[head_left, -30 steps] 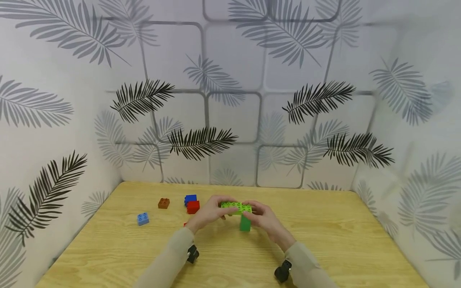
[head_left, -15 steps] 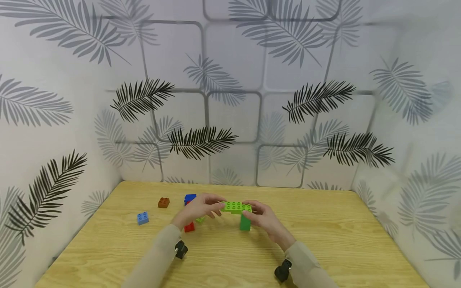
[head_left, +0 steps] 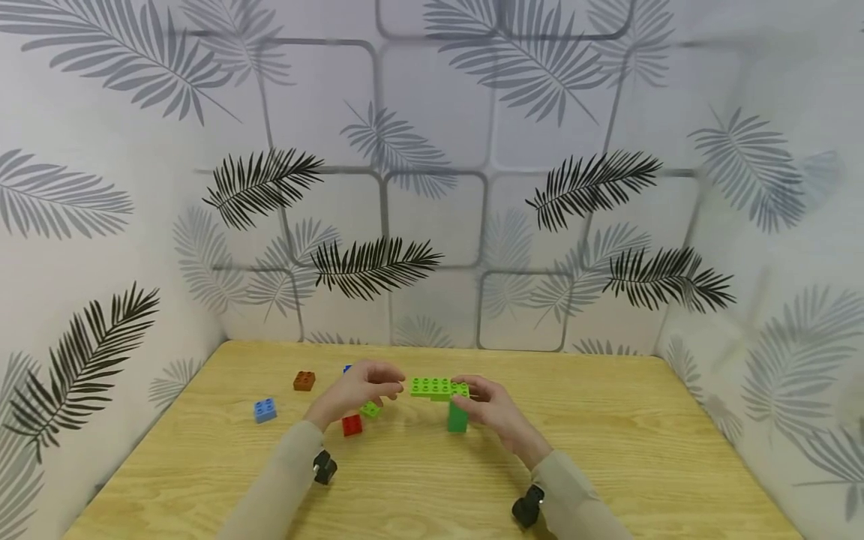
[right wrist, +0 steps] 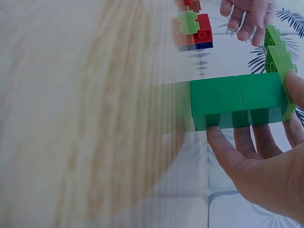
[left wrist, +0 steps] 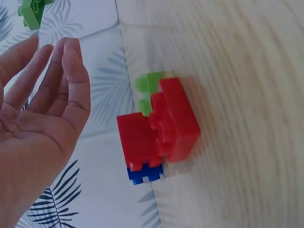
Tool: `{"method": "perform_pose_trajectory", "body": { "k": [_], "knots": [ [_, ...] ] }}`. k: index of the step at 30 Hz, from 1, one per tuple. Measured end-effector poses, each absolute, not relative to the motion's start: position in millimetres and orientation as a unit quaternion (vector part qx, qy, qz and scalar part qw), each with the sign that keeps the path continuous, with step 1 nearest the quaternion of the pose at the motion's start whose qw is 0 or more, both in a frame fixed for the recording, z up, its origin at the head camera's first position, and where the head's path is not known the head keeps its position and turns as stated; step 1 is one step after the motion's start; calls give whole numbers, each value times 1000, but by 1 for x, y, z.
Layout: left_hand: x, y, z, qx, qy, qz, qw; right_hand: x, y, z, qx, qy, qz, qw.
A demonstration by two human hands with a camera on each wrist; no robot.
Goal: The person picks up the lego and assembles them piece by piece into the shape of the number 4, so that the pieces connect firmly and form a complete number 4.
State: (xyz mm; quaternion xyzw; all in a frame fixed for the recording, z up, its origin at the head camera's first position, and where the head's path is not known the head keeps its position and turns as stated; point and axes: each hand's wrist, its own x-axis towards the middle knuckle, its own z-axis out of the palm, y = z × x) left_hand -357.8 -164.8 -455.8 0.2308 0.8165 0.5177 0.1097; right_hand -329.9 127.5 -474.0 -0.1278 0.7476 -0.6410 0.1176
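Seemingly a booth-like workspace: leaf-patterned walls (head_left: 439, 217) enclose a wood-grain table (head_left: 641, 435) on three sides.

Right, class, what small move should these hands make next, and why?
Probably the left hand should reach down for the small lime brick: that hand holds nothing and hovers near it, while the right hand grips the dark green column. The lime top juts past the column with nothing visible under its free end, so support there seems useful.

A pale backdrop (head_left: 435, 90) — printed with black and grey fronds (head_left: 378, 268) — rises behind the wooden table (head_left: 607, 427).
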Motion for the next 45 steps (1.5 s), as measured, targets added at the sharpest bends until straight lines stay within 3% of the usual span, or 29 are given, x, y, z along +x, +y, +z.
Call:
{"method": "perform_pose_trajectory", "body": {
  "k": [15, 25, 37, 45],
  "knots": [
    [-345, -206, -469, 210, 874, 431, 70, -331, 128, -478, -128, 753, -636, 113],
    [-334, -218, -470, 185, 897, 377, 139, -332, 128, -477, -124, 753, -636, 118],
    [-336, -213, -472, 142, 914, 348, 151, -330, 128, -476, -126, 752, -636, 120],
    [-338, -216, -466, 169, 891, 393, 153, -330, 130, -477, -130, 749, -639, 120]
  ]
}}
